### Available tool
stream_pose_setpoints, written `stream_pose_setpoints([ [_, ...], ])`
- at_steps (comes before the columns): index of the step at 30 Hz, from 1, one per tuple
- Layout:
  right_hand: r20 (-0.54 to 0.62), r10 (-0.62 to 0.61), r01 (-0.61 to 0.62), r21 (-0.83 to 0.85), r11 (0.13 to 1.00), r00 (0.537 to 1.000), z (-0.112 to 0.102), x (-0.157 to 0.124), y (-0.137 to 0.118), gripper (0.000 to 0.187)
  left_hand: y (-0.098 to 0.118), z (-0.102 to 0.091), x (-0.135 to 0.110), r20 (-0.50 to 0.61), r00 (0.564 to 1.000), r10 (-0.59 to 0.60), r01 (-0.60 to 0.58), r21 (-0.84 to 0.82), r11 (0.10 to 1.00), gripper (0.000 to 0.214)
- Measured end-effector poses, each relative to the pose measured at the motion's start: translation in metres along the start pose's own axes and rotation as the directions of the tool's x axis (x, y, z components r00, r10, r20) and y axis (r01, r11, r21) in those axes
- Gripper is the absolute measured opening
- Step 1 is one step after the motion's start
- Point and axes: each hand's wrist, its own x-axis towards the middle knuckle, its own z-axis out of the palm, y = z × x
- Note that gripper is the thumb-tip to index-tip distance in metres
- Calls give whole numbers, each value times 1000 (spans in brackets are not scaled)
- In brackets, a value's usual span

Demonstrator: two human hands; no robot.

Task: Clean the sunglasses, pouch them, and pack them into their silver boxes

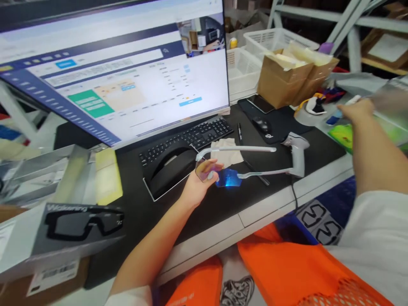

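Observation:
My left hand [196,187] is closed around the lens end of a pair of sunglasses [242,148]. Their pale temples stretch to the right over the desk, and one lens gleams blue. On the far right, my right hand [358,111] reaches out beside a small blue-and-white item [336,115] and a bright green packet [342,136]. It is blurred, so whether its fingers grip anything is unclear. A pale barcode scanner [298,155] lies behind the temple tips, and a beige cloth [227,153] is under the sunglasses.
A large monitor [140,106] stands behind the keyboard [204,134] and a black glasses case [170,170]. A mouse [262,124] and phone [260,103] rest near cardboard boxes [283,80]. At left is a grey box [83,229] with glasses printed on it.

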Motion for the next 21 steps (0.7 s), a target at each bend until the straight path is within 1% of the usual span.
stream_pose_setpoints([
  [1, -49, -49, 48, -11, 999, 998, 0, -6, 1, 26, -1, -2, 1, 1, 1000, 29, -29, 3, 1000, 52],
  [2, -102, -154, 153, -15, 988, 983, 1, -13, 1, 23, -1, -3, 1, 3, 999, 53, -53, 16, 998, 52],
  [3, -129, -279, 281, -5, 960, 951, 3, -20, 1, 20, -2, -4, 2, 5, 997, 74, -74, 34, 997, 51],
  [4, -115, -407, 411, 15, 911, 906, 6, -28, 0, 17, -2, -5, 3, 8, 996, 91, -91, 57, 994, 50],
  [5, -55, -509, 512, 51, 858, 859, 11, -35, -1, 15, -2, -4, 3, 12, 995, 104, -104, 82, 991, 50],
  [6, 44, -555, 549, 104, 829, 830, 17, -41, -3, 13, -2, -4, 3, 15, 993, 113, -114, 106, 988, 50],
  [7, 150, -545, 525, 153, 837, 825, 24, -46, -5, 10, -1, -3, 3, 16, 992, 124, -125, 128, 984, 50],
  [8, 239, -495, 461, 183, 868, 836, 31, -49, -8, 6, -1, -2, 2, 14, 991, 134, -135, 155, 979, 50],
  [9, 304, -427, 383, 196, 903, 852, 38, -51, -12, 7, -1, -1, 1, 4, 989, 147, -145, 191, 971, 48],
  [11, 363, -302, 242, 203, 949, 881, 49, -52, -19, 15, -1, 0, -2, -33, 983, 180, -164, 282, 945, 46],
  [14, 355, -228, 161, 209, 965, 906, 55, -51, -27, 21, 2, -1, -6, -52, 964, 260, -221, 383, 897, 46],
  [17, 313, -175, 96, 252, 963, 933, 50, -53, -32, 24, 6, -3, -8, -13, 934, 358, -319, 424, 847, 41],
  [19, 263, -131, 47, 301, 953, 956, 44, -57, -33, 25, 8, -3, -9, 5, 912, 409, -368, 446, 816, 39],
  [21, 184, -71, -1, 368, 930, 980, 37, -62, -36, 27, 10, -4, -10, 11, 901, 433, -392, 448, 804, 39],
])
